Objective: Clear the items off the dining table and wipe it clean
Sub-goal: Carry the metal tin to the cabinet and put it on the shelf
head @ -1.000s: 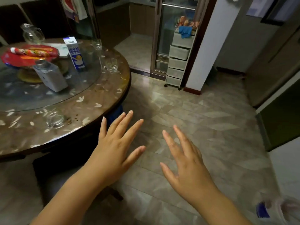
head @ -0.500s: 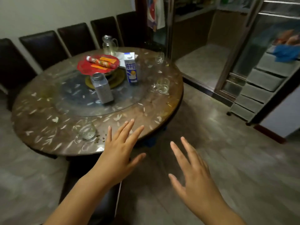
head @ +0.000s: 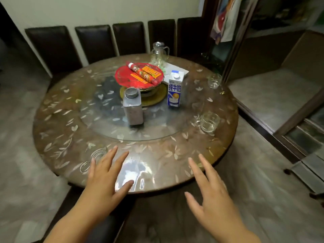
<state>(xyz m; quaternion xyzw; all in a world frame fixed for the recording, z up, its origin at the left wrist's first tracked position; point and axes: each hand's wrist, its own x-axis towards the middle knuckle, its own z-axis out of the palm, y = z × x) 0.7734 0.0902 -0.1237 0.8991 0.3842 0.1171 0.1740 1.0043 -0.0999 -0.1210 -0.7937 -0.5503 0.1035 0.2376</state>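
Hands empty, left hand (head: 103,179) and right hand (head: 208,193) fingers spread over dining table (head: 157,165) edge; glass cup (head: 98,153) just beyond left fingertips, careless reach could knock it.

- On the surface (head: 157,165), a small glass (head: 98,156) sits just left of the left-hand fingers (head: 112,155).
- Ahead of both hands' fingers, mid-surface, stands a tin (head: 132,109); a plate (head: 138,76) lies behind it.
- A milk carton (head: 174,89) stands right of the tin.
- A cup (head: 208,121) sits ahead of the right-hand fingers (head: 201,165); another glass (head: 214,81) beyond it.
- A pitcher (head: 159,52) stands farthest away, chairs (head: 98,42) behind it.
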